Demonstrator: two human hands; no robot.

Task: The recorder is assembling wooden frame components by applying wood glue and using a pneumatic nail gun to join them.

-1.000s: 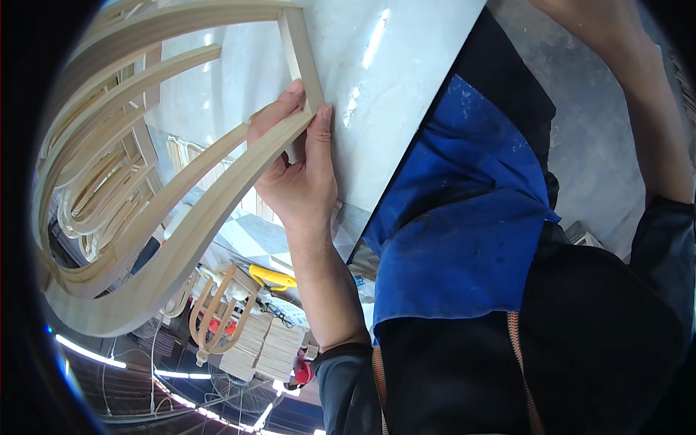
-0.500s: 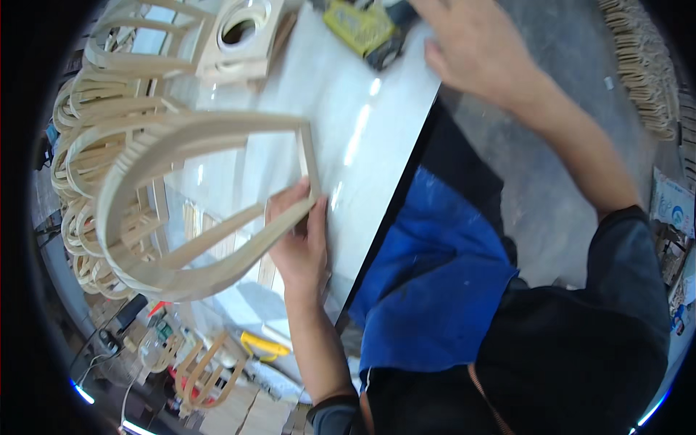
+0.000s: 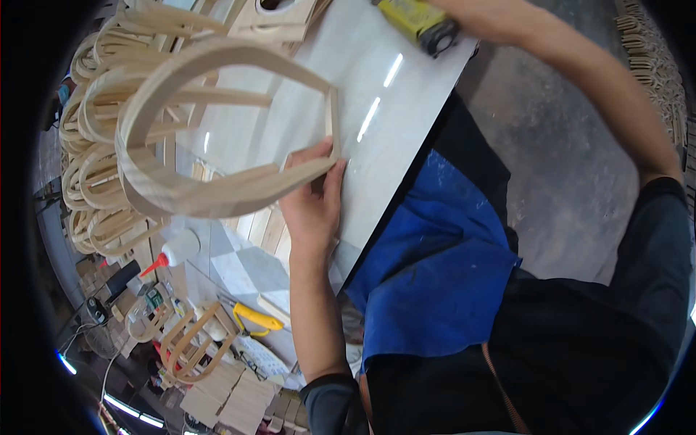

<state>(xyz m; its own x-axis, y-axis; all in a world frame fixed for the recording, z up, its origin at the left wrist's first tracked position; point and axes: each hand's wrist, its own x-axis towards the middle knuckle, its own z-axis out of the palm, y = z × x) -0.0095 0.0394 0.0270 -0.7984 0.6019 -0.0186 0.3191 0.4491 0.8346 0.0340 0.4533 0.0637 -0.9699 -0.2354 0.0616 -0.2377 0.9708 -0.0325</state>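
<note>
My left hand grips a curved, pale wooden frame at the corner where its bent side meets a short straight crosspiece. The loop of the frame reaches away to the left, tilted up over the table. At the upper edge, my right hand is beside a yellow-green and black power tool lying on the table. Its fingers are cut off by the picture edge, so I cannot make out whether it holds the tool.
Stacked bent-wood frames fill the table's left side. A pale wooden block with a round hole stands at the far edge. Toward the near left are a white glue bottle with a red tip, wooden strips and a yellow-handled tool.
The wooden frame and my left hand have shifted up and slightly right in view. My right hand has moved up, partly out of the picture. The white bottle has come into sight.
</note>
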